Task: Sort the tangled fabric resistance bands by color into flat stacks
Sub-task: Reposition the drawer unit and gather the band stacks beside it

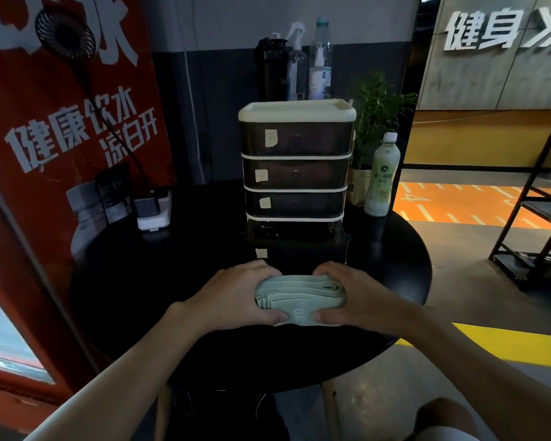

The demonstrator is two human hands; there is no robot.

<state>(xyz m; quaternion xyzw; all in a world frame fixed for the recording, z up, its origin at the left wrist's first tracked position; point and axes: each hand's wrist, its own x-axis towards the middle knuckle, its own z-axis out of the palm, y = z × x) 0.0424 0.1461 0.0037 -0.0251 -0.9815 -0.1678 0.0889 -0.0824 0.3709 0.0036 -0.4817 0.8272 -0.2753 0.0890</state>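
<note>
in the middle of the frame a dark drawer box [296, 160] with shut drawers is standing on the black round table [140, 275], and below it the left hand [236, 296] and right hand [360, 294] are squeezing a pale green band stack [299, 297] from both sides.

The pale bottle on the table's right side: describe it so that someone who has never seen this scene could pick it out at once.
Start at the round black table and find the dark drawer tower at its middle. Just right of the tower, beside the potted plant, stands the bottle. It is milky pale green with a white cap, and stands on the tabletop, unlike the bottles behind the tower.
</note>
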